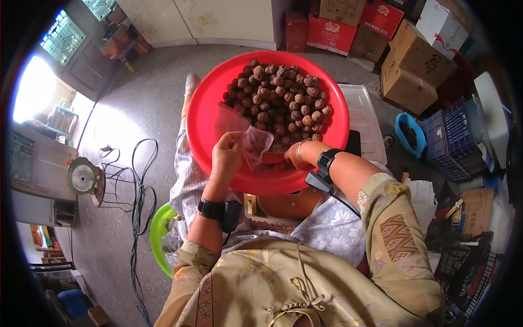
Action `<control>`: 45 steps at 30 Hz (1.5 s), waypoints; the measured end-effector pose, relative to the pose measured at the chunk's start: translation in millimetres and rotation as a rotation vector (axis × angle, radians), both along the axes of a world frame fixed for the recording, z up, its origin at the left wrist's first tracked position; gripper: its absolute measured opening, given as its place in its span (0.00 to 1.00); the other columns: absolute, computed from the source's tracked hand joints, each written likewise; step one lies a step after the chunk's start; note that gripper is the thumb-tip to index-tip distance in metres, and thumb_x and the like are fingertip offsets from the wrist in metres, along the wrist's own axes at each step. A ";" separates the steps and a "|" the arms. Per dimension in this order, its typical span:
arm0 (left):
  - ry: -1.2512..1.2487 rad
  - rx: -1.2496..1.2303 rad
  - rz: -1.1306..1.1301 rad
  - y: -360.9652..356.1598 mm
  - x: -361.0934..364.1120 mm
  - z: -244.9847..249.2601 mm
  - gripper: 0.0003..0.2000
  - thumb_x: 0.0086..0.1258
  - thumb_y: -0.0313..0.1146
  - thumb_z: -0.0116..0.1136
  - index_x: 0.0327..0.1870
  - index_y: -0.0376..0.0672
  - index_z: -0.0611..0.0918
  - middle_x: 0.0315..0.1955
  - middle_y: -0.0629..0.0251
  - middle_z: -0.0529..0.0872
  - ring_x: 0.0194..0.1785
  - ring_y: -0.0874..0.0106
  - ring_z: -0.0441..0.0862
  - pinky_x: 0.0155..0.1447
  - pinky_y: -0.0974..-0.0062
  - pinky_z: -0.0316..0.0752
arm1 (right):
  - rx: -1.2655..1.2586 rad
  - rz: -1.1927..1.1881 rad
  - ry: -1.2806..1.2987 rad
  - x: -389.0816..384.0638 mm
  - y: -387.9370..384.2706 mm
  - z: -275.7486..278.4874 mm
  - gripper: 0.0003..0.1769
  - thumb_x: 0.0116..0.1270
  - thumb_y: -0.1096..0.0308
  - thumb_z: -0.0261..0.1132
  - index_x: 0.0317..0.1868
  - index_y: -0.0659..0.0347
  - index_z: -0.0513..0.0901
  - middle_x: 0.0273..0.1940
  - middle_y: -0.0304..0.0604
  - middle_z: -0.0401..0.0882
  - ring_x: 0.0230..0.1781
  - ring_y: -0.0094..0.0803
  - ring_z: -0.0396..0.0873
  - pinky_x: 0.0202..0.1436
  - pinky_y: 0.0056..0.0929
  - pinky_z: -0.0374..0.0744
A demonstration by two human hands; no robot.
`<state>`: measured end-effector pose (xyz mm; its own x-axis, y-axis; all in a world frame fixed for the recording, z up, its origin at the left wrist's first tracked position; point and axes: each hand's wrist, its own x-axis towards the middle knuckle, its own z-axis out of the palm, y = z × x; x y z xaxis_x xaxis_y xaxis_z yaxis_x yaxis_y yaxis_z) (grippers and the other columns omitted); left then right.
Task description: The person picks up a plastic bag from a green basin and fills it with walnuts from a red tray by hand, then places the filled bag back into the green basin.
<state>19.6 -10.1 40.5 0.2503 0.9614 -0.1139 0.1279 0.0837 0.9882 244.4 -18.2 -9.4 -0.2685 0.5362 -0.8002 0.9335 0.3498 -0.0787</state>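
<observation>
1. Currently, L hand [227, 152] has its fingers pinched on a thin clear bag [260, 140], held up over the red basin [204, 128]. Can't tell whether the bag's mouth is open. Risk: film looks flimsy, so a hard tug or a pointed shell could prob. tear it.
2. R hand [298, 155] is low inside the basin, fingers down nr. the near wall, just beside the bag. Fingertips part hidden, so can't tell if they grip anything. Poss. slip: nuts rolling off if picked up too many at once.
3. Walnuts [294, 98] lie loose inside the basin, heaped toward the far & R side, w/ a few nr. the R hand. Heap may slide if dug from below.
4. Basin sits in front of the person's lap; uneven load or a forearm on the rim could tip it.
5. Black wristbands [211, 209] on both arms; cord from the R one might snag the rim.
6. Further out: green tub [158, 240] by the L leg, loose cable [137, 201] on the floor, poss. trip hazard.
</observation>
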 end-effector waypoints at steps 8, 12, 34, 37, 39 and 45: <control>-0.074 -0.043 0.002 0.9 -2.2 0.6 0.07 0.76 0.28 0.53 0.49 0.40 0.82 0.23 0.72 0.79 0.19 0.85 0.70 0.21 0.84 0.63 | 0.016 -0.124 -0.028 -6.7 -3.4 13.9 0.23 0.60 0.56 0.67 0.51 0.62 0.87 0.53 0.48 0.85 0.53 0.45 0.84 0.54 0.42 0.81; -0.019 -0.069 0.021 0.3 -2.9 2.6 0.08 0.76 0.29 0.55 0.49 0.41 0.83 0.24 0.72 0.80 0.20 0.85 0.71 0.21 0.84 0.63 | 0.218 -0.367 0.294 5.8 7.2 26.7 0.24 0.55 0.48 0.72 0.37 0.64 0.88 0.36 0.51 0.87 0.41 0.44 0.85 0.47 0.39 0.81; -0.017 -0.041 0.013 2.1 0.2 -2.1 0.09 0.76 0.31 0.54 0.52 0.40 0.82 0.20 0.74 0.77 0.16 0.85 0.69 0.18 0.84 0.62 | 0.165 -0.819 1.259 -6.9 5.7 94.8 0.20 0.65 0.49 0.70 0.43 0.58 0.82 0.30 0.36 0.81 0.22 0.21 0.75 0.24 0.22 0.75; -0.005 -0.030 0.000 3.2 -1.6 -3.5 0.09 0.76 0.31 0.54 0.51 0.40 0.82 0.19 0.73 0.77 0.16 0.85 0.69 0.18 0.84 0.62 | 0.135 -0.870 1.164 -2.7 7.4 97.9 0.24 0.66 0.43 0.68 0.40 0.59 0.81 0.28 0.35 0.79 0.20 0.21 0.74 0.21 0.21 0.73; -0.011 -0.053 -0.008 3.5 -2.0 -3.1 0.09 0.77 0.31 0.54 0.51 0.40 0.82 0.19 0.73 0.77 0.16 0.84 0.69 0.18 0.83 0.62 | 0.020 -0.987 1.153 0.6 8.1 100.4 0.27 0.67 0.40 0.66 0.38 0.60 0.79 0.24 0.34 0.77 0.17 0.20 0.73 0.19 0.20 0.71; -0.004 -0.048 0.003 2.3 -0.7 -2.2 0.09 0.77 0.32 0.53 0.51 0.40 0.81 0.18 0.73 0.77 0.15 0.83 0.68 0.18 0.83 0.62 | 0.051 -0.987 1.145 3.7 3.7 102.2 0.22 0.66 0.51 0.70 0.43 0.60 0.75 0.27 0.33 0.76 0.24 0.16 0.75 0.21 0.17 0.72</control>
<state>18.9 -7.8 38.3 0.2479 0.9556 -0.1593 0.1238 0.1318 0.9835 248.1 -14.4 92.8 -0.2420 0.8880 -0.3910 0.2339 -0.3377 -0.9117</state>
